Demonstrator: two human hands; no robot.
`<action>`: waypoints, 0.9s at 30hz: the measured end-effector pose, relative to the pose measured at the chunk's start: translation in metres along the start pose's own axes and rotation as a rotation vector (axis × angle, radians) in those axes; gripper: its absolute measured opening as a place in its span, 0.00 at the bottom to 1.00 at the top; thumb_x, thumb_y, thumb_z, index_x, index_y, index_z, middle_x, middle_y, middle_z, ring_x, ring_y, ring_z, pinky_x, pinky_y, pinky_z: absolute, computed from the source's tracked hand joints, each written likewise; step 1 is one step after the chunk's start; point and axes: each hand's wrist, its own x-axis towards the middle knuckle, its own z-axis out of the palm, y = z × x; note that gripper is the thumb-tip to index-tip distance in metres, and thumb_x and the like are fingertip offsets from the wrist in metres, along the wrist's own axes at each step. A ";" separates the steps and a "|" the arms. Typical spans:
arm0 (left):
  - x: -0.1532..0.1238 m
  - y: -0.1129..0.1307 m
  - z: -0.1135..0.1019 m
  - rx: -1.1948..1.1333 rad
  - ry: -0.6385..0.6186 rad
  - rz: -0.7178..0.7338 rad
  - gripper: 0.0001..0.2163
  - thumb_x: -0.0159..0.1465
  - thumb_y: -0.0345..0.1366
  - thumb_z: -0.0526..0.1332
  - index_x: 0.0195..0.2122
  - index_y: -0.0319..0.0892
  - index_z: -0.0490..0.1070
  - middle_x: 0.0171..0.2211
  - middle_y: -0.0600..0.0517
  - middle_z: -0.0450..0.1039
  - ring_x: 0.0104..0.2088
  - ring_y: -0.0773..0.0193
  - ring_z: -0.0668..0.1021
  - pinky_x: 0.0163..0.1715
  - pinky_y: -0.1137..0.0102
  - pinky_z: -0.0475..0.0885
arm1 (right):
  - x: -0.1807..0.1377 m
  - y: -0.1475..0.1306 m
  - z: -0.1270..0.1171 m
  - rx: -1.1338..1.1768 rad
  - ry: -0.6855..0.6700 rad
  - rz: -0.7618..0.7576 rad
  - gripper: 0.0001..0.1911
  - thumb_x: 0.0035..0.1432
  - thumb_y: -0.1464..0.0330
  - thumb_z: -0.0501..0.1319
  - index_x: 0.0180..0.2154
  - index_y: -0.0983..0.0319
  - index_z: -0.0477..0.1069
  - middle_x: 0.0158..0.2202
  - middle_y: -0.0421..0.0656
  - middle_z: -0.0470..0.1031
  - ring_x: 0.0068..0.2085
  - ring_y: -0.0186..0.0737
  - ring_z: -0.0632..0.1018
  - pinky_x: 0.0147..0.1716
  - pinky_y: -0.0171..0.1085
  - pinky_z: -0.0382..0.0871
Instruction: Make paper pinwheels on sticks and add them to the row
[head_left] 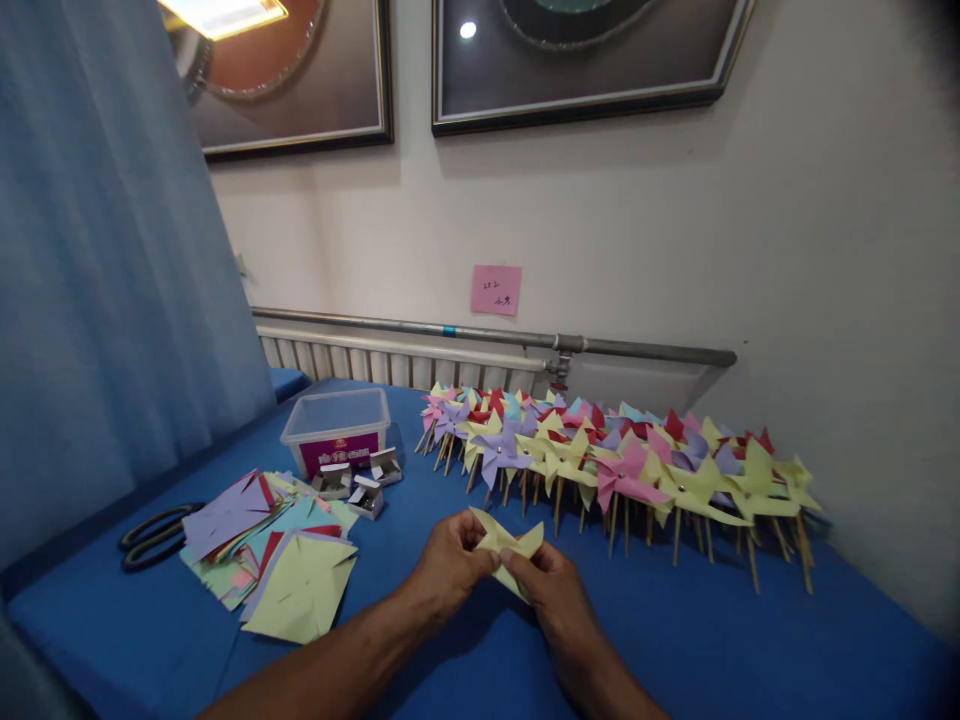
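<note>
The piece of work is a pale yellow pinwheel of folded paper (pixel 491 537), held up over the front of the blue-covered desk (pixel 420 510), between the two hands and not yet on a stick. The left hand (pixel 448 562) pinches its left side between thumb and curled fingers, and the right hand (pixel 556 590) pinches it from the right, the thumb pressing near the middle; whether the fingers behind the sheet meet cannot be told. The paper should be very light, so weight hardly matters; it looks thin but crisp enough to hold a bend, and would likely crease under a hard squeeze or tear at the inner ends of its cuts. The best hold seems to be the gathered middle, where layers overlap and stiffen one another, with a soft touch on the loose outer points, which could spring back if let go. Its dry surface probably slips little against skin. The flat pale yellow cut paper squares (pixel 300 590) on the left look floppier, and are best lifted by an edge. The colourful paper pinwheels on thin wooden sticks (pixel 559 455) to the right look easily crushed at the blades; the sticks offer a firmer grip.
</note>
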 end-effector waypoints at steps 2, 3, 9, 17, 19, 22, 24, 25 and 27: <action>-0.001 0.000 0.000 -0.001 -0.007 -0.009 0.11 0.44 0.30 0.70 0.30 0.37 0.72 0.25 0.53 0.75 0.24 0.69 0.72 0.26 0.75 0.64 | -0.002 -0.004 0.000 -0.002 -0.001 0.009 0.23 0.40 0.56 0.72 0.37 0.64 0.79 0.31 0.46 0.83 0.36 0.51 0.81 0.34 0.41 0.73; -0.001 0.000 0.000 0.001 -0.006 -0.013 0.11 0.44 0.30 0.70 0.30 0.37 0.72 0.25 0.53 0.75 0.24 0.69 0.72 0.26 0.75 0.64 | -0.003 -0.005 0.000 -0.006 0.000 0.015 0.22 0.40 0.57 0.72 0.36 0.64 0.79 0.30 0.46 0.83 0.35 0.51 0.81 0.34 0.41 0.73; 0.000 -0.004 0.002 0.014 -0.011 -0.032 0.11 0.44 0.31 0.69 0.29 0.38 0.71 0.23 0.53 0.73 0.23 0.69 0.71 0.25 0.74 0.63 | 0.000 -0.005 0.000 -0.022 0.018 0.038 0.20 0.38 0.57 0.72 0.33 0.64 0.80 0.27 0.45 0.82 0.32 0.51 0.81 0.31 0.41 0.73; -0.010 0.058 -0.069 1.135 0.301 0.187 0.08 0.61 0.35 0.57 0.30 0.41 0.75 0.30 0.48 0.76 0.34 0.60 0.76 0.34 0.70 0.64 | 0.003 0.002 -0.004 0.000 -0.003 0.044 0.18 0.42 0.55 0.72 0.31 0.62 0.79 0.25 0.45 0.82 0.32 0.53 0.82 0.30 0.43 0.75; -0.012 0.075 -0.094 1.531 0.423 0.057 0.11 0.63 0.34 0.55 0.32 0.41 0.77 0.34 0.44 0.78 0.37 0.54 0.78 0.36 0.67 0.64 | 0.004 0.004 -0.004 -0.009 0.005 0.030 0.18 0.42 0.55 0.72 0.32 0.62 0.79 0.25 0.45 0.81 0.32 0.53 0.82 0.31 0.43 0.75; -0.006 0.086 -0.120 1.791 0.390 -0.154 0.14 0.64 0.34 0.53 0.35 0.40 0.79 0.38 0.38 0.79 0.39 0.49 0.80 0.36 0.64 0.66 | 0.005 0.006 -0.003 -0.009 0.002 0.018 0.20 0.43 0.55 0.71 0.34 0.63 0.80 0.27 0.46 0.82 0.35 0.55 0.82 0.31 0.43 0.74; 0.004 0.085 -0.128 1.810 0.313 -0.225 0.14 0.64 0.33 0.52 0.37 0.41 0.80 0.40 0.37 0.80 0.41 0.47 0.81 0.37 0.63 0.68 | 0.006 0.007 -0.003 0.001 0.002 0.014 0.20 0.43 0.55 0.71 0.35 0.63 0.79 0.28 0.46 0.82 0.36 0.55 0.82 0.32 0.43 0.74; 0.009 0.085 -0.130 1.803 0.283 -0.244 0.14 0.63 0.33 0.53 0.37 0.42 0.80 0.41 0.37 0.80 0.42 0.46 0.81 0.37 0.63 0.69 | 0.006 0.008 -0.003 0.003 -0.002 0.011 0.20 0.43 0.55 0.71 0.35 0.63 0.79 0.28 0.46 0.83 0.36 0.55 0.82 0.32 0.43 0.74; 0.020 0.084 -0.132 1.784 0.245 -0.268 0.13 0.61 0.32 0.55 0.37 0.42 0.80 0.41 0.38 0.81 0.43 0.46 0.81 0.38 0.62 0.70 | 0.007 0.009 -0.004 -0.011 -0.006 0.005 0.20 0.43 0.55 0.70 0.35 0.63 0.79 0.29 0.46 0.83 0.36 0.54 0.82 0.32 0.42 0.74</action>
